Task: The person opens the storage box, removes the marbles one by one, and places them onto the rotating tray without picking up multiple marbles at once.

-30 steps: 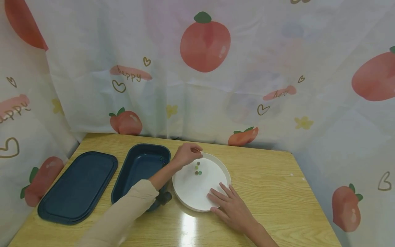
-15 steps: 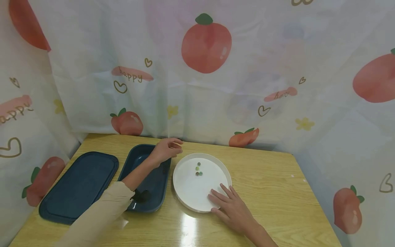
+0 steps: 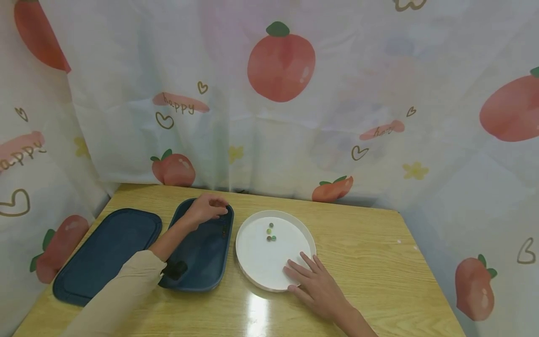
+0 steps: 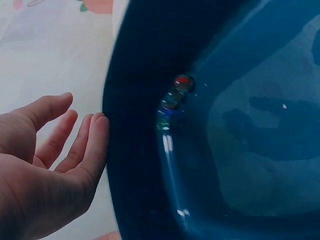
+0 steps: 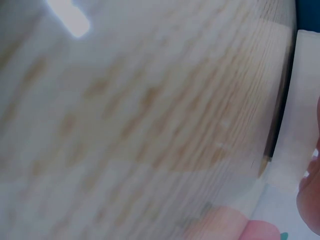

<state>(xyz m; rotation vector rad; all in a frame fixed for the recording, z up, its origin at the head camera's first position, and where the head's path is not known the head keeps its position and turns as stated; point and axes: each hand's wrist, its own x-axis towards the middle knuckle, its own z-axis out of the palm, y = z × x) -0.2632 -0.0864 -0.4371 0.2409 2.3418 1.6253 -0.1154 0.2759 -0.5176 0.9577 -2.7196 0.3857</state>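
Note:
My left hand [image 3: 206, 209] hovers over the far end of a dark blue rectangular container [image 3: 202, 267]. In the left wrist view its fingers are loosely bent beside the container's rim [image 4: 132, 165], with nothing between them. Several small glass marbles [image 4: 175, 95] lie in a row against the inner wall of that container. To its right stands a round white tray [image 3: 257, 262] with a low rim, and several marbles [image 3: 269, 231] sit on its far half. My right hand [image 3: 317, 286] rests with spread fingers on the tray's near right edge; the right wrist view catches only a fingertip [image 5: 310, 205].
A flat dark blue lid [image 3: 109, 252] lies left of the container. Everything stands on a wooden table [image 3: 362, 248]. A white curtain [image 3: 294, 131] printed with peaches closes off the back and sides.
My left hand has moved left from the white tray's far rim to above the blue container. The right hand and the marbles on the tray have stayed where they were.

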